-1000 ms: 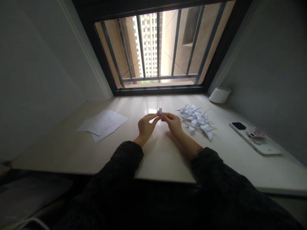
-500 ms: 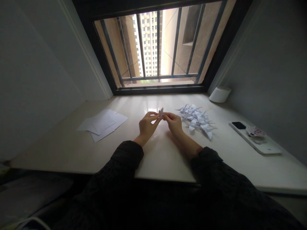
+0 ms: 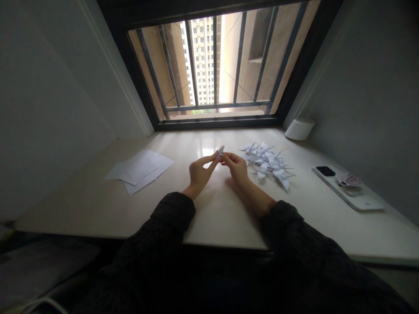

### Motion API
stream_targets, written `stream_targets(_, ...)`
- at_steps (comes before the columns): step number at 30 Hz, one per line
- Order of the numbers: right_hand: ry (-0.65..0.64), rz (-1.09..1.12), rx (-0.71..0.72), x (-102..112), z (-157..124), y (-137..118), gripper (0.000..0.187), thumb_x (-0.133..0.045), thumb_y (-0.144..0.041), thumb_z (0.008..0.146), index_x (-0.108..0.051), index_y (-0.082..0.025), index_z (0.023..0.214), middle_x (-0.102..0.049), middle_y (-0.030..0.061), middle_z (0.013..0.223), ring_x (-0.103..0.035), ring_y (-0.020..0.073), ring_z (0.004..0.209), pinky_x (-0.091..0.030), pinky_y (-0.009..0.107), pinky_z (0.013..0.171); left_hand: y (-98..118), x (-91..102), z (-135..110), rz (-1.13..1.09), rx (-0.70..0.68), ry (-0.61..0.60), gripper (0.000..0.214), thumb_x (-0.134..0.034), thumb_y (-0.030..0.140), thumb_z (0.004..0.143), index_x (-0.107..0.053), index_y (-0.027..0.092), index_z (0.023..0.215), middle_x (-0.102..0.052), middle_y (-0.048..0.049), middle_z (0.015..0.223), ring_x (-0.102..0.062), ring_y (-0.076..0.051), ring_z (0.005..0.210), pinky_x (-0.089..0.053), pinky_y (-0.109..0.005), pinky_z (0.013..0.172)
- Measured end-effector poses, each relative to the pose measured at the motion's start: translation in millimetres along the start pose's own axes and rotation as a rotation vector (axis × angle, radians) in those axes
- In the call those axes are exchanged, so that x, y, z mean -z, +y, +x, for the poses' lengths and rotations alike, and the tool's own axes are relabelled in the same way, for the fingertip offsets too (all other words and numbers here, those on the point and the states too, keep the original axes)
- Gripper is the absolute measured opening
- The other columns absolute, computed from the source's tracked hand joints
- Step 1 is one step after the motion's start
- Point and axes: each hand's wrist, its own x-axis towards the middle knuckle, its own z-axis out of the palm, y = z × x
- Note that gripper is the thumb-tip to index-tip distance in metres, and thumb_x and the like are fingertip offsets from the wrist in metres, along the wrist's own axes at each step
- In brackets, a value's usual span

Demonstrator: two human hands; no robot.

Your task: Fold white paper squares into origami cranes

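Between my fingertips is a small piece of folded white paper (image 3: 221, 150), its pointed tip up. My left hand (image 3: 201, 171) pinches it from the left, thumb and fingers closed on it. From the right, the thumb and fingers of my right hand (image 3: 237, 167) grip its lower right side. My fingers cover most of the folds. Just right of my right hand lies a pile of folded white paper cranes (image 3: 266, 160). Several flat white paper sheets (image 3: 144, 168) overlap one another to the left of my hands.
A pale countertop (image 3: 216, 218) runs up to a barred window (image 3: 214, 65). A white phone (image 3: 348, 192) with a round grip on its back lies at the right, and a white cylindrical object (image 3: 300, 129) stands near the window's right corner.
The folded paper has tilted slightly to the right between my fingers. My left fingers have shifted a little around it; the cranes and the sheets lie as before.
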Motion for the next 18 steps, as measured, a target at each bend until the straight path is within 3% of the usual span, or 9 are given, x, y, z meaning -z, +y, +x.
stream_targets(5,-0.122,0.042,0.009,-1.2,1.4,-0.4,0.027,-0.073,-0.045,0.065,-0.067,-0.020,0.076,-0.069,0.0018,0.073,-0.064,0.0164,0.071,-0.050,0.032,0.072,-2.5,1.9,5.4,-0.110,-0.029,0.065,0.022,-0.066,0.035,0.078,-0.072,0.027,0.098,-0.072,-0.0025,0.100,-0.067,-0.019,0.092,-0.054,-0.035,0.085)
stream_targets(11,-0.177,0.055,0.158,6.9,6.7,-7.2,0.046,-0.078,-0.039,0.062,-0.060,-0.027,0.102,-0.070,0.0012,0.095,-0.065,0.0169,0.083,-0.053,0.034,0.078,-1.6,5.8,9.2,-0.091,-0.108,0.065,0.016,-0.068,0.032,0.077,-0.073,0.027,0.091,-0.072,-0.0032,0.096,-0.066,-0.018,0.090,-0.053,-0.035,0.085)
stream_targets(15,-0.231,-0.063,0.235,12.3,8.9,-12.3,0.025,-0.077,-0.037,0.065,-0.068,-0.025,0.085,-0.071,0.0024,0.093,-0.066,0.0187,0.086,-0.053,0.036,0.081,2.5,8.6,9.3,-0.064,-0.119,0.057,0.015,-0.067,0.031,0.078,-0.073,0.027,0.091,-0.072,-0.0031,0.095,-0.066,-0.018,0.090,-0.052,-0.034,0.085)
stream_targets(18,-0.207,-0.145,0.237,14.2,9.1,-13.6,0.021,-0.076,-0.038,0.066,-0.073,-0.024,0.081,-0.073,0.0030,0.087,-0.067,0.0212,0.086,-0.053,0.039,0.083,3.5,9.4,9.0,-0.099,-0.072,0.063,0.015,-0.069,0.032,0.076,-0.074,0.025,0.089,-0.072,-0.0031,0.093,-0.067,-0.019,0.089,-0.052,-0.035,0.085)
